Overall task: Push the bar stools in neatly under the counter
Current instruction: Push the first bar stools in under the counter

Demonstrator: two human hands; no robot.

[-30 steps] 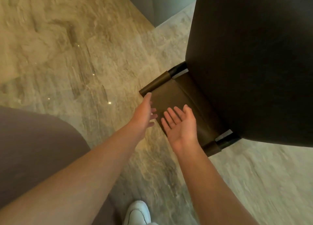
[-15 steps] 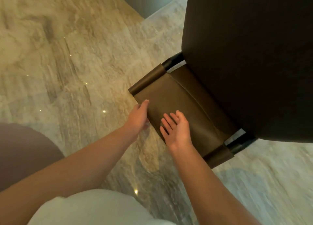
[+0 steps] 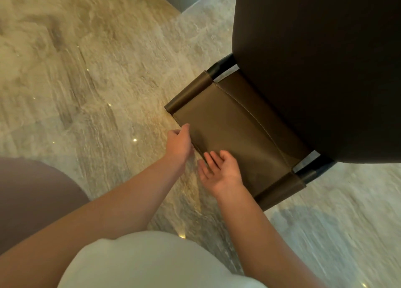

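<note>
Curling left hand point(image 3: 179, 143) on stitched leather stool backrest point(image 3: 227, 122) edge; right hand point(image 3: 221, 172) flat, open.

Warm dim light; glints on floor point(image 3: 86, 92) (edges blurred).

- Left hand point(image 3: 180, 143): fingers curled loosely inward, thumb uppermost, back of the hand turned to the left
- Left forearm bare, reaching up and right from the lower left
- Right hand point(image 3: 221, 171): palm up, fingers spread and extended forward
- Right forearm bare, running up and left from the lower right
- The two hands lie close together, not touching
</note>
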